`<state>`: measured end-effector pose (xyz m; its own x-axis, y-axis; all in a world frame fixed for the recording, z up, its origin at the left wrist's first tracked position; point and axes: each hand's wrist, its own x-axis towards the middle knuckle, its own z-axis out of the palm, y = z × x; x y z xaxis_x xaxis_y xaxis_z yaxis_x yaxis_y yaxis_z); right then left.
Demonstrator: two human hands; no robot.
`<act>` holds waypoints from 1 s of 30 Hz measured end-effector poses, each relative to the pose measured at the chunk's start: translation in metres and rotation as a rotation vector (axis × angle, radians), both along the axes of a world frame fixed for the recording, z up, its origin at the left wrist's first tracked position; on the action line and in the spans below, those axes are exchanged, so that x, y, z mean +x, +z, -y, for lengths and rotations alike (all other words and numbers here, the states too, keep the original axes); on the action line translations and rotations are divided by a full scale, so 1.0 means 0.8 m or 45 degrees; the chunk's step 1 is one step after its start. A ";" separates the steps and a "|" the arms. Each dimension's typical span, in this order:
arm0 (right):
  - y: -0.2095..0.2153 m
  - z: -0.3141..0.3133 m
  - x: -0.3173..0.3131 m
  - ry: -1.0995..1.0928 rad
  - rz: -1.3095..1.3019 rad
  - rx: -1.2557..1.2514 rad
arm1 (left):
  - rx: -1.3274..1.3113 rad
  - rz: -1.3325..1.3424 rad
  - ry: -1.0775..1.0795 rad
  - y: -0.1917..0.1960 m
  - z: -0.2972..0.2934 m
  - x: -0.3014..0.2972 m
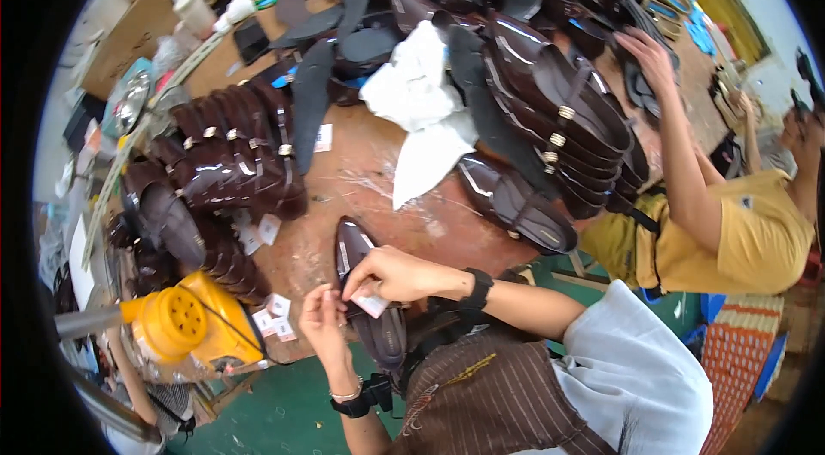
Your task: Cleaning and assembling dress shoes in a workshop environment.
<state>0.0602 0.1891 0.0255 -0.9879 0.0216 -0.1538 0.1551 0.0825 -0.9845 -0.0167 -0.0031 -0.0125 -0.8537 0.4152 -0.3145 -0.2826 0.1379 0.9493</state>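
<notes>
A dark brown patent shoe (381, 336) lies in front of me at the table's edge, toe pointing away. My right hand (397, 273) is over its middle, fingers closed on a small white label (369, 304) with faint printing. At the shoe's left side, close to the right fingertips, is my left hand (323, 323). Its fingertips are pinched together; whatever is between them is too small to make out. My hands hide the middle of the shoe and its strap.
Stacked brown shoes (232, 167) stand left, with another stack (559, 103) right. A white cloth (417, 94) and dark insoles (314, 94) lie beyond. White labels (277, 317) lie beside a yellow machine (185, 322). A co-worker's hand (649, 60) reaches in at right.
</notes>
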 end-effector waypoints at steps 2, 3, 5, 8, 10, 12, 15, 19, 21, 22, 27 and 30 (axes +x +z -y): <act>-0.004 0.010 -0.006 -0.134 0.004 0.029 | 0.046 0.153 -0.030 0.001 0.004 -0.002; -0.006 0.014 -0.008 -0.185 0.070 -0.049 | 0.074 0.166 -0.046 0.000 0.004 -0.001; -0.007 0.022 -0.012 -0.223 0.134 -0.001 | 0.012 0.145 -0.140 0.002 0.008 -0.002; -0.009 0.030 -0.015 -0.317 0.025 0.127 | 0.093 0.117 -0.154 0.003 0.011 -0.003; -0.009 0.031 -0.018 -0.340 0.000 0.162 | 0.101 0.137 -0.167 0.001 0.012 -0.005; -0.010 0.030 -0.020 -0.279 -0.004 0.203 | 0.114 0.105 -0.174 0.000 0.012 -0.007; -0.011 0.026 -0.022 -0.218 0.034 0.189 | 0.118 0.076 -0.184 -0.001 0.011 -0.008; -0.012 0.025 -0.023 -0.163 0.130 0.076 | 0.080 0.099 -0.191 0.003 0.010 -0.009; -0.013 0.025 -0.023 -0.186 0.227 0.009 | 0.118 0.103 -0.171 0.003 0.011 -0.009; -0.015 0.025 -0.023 -0.174 0.196 0.027 | 0.110 0.082 -0.196 0.002 0.012 -0.009; -0.022 0.025 -0.022 -0.130 0.219 0.032 | 0.081 0.023 -0.223 -0.009 0.013 -0.010; -0.022 0.028 -0.019 -0.180 0.190 0.016 | 0.152 0.119 -0.193 -0.003 0.007 -0.010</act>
<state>0.0447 0.1663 0.0080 -0.9412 0.1611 -0.2970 0.3100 0.0617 -0.9488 -0.0244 -0.0086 -0.0146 -0.7480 0.5758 -0.3302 -0.3547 0.0738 0.9321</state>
